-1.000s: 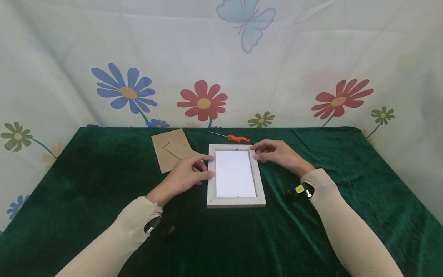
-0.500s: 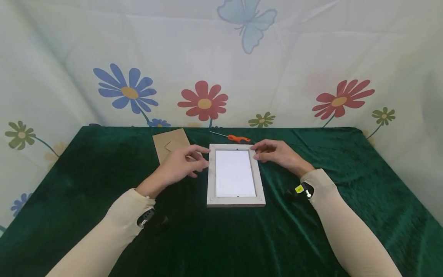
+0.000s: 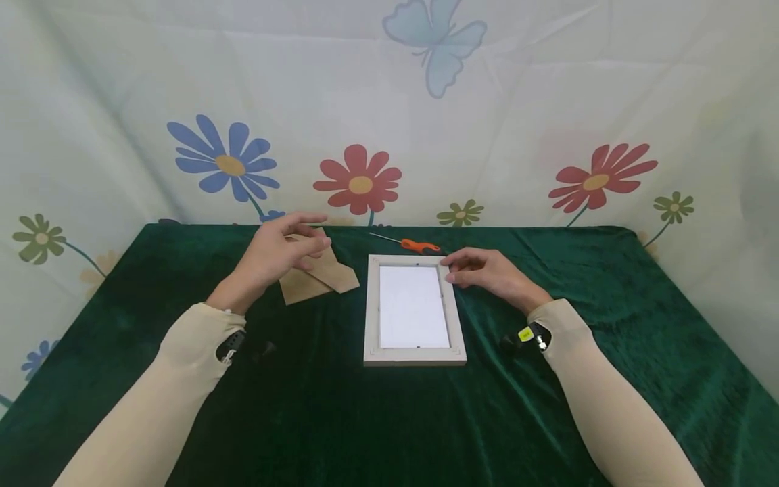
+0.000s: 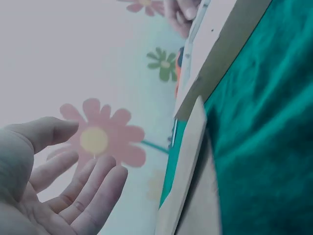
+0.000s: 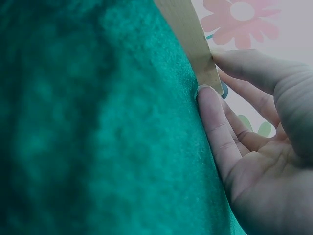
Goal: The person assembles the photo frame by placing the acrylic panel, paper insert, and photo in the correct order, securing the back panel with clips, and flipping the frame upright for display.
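Observation:
A pale wooden picture frame (image 3: pixel 371 318) lies face down on the green cloth, a white sheet (image 3: pixel 414 304) showing inside it. My right hand (image 3: pixel 455 268) rests on its far right corner, thumb against the frame's side edge (image 5: pixel 195 44) and fingers (image 5: pixel 244 63) laid straight over the top. My left hand (image 3: pixel 304 235) hovers open above the brown backing board (image 3: pixel 322 276) to the left of the frame and holds nothing. In the left wrist view the left palm (image 4: pixel 63 191) is spread beside the board's edge (image 4: pixel 188 161).
An orange-handled screwdriver (image 3: pixel 420 245) lies just behind the frame. The green velvet cloth (image 3: pixel 548 406) covers the table. A flower-printed sheet (image 3: pixel 359 179) hangs close behind and at both sides.
My left hand has lifted off the frame's left edge and moved left and back, above the brown board. The right hand and the frame have stayed put.

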`<state>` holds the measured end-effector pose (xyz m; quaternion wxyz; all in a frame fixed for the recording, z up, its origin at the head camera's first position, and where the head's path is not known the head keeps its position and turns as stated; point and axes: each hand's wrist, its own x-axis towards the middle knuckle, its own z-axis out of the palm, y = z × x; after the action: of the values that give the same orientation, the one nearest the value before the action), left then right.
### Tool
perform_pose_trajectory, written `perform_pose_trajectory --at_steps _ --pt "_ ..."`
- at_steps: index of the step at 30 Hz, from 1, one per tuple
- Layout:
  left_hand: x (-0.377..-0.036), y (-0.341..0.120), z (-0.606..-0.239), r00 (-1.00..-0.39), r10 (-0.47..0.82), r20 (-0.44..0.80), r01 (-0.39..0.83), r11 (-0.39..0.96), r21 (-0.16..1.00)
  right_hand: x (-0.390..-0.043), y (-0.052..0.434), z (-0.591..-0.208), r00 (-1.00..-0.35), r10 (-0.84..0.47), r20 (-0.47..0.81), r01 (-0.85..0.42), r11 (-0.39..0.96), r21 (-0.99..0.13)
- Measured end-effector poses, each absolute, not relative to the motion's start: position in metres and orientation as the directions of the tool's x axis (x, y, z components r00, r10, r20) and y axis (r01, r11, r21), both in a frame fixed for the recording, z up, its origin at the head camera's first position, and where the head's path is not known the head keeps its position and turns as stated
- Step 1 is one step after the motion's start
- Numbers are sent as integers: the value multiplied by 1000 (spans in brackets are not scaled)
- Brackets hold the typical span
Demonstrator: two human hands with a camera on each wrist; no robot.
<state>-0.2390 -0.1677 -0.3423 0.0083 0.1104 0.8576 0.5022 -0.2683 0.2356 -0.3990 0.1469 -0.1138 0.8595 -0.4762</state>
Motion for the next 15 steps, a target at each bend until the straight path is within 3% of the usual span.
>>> perform_pose_trajectory --at_steps 15 --pt "-273 -208 -355 -996 94 8 46 411 910 -269 239 -400 -928 -351 -124 -80 514 -854"
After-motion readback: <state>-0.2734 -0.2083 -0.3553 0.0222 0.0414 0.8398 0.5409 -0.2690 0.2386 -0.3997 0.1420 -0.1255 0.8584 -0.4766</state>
